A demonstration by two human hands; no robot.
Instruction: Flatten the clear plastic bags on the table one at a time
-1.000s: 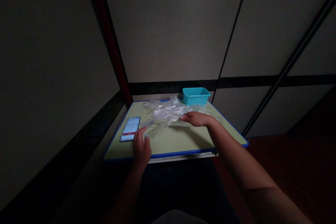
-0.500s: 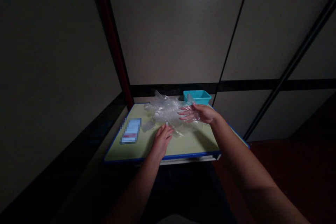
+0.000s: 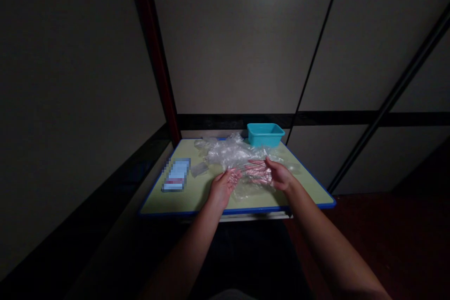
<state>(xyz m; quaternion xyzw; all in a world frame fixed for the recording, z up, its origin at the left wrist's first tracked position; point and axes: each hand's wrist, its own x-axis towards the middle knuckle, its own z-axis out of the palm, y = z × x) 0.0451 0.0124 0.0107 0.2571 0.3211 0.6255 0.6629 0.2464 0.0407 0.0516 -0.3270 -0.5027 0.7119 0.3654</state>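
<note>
Tub (image 3: 265, 139) of turquoise stands at the far right of a blue-edged table (image 3: 176, 204) in the head view, inner wall showing, floor hidden. Crumpled clear film (image 3: 228, 152) lies just before it, reaching both hands. Left hand (image 3: 221, 190) and right hand (image 3: 281, 176) extend fingers seen through its near end; whether either grips, I cannot tell.

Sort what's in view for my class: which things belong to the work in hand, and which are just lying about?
In use:
- crumpled clear plastic film, fingers showing through it
- left hand and right hand, at its near side
- blue-edged table, beneath it

Lying about, untouched:
- turquoise tub, back right
- smartphone, left
</note>
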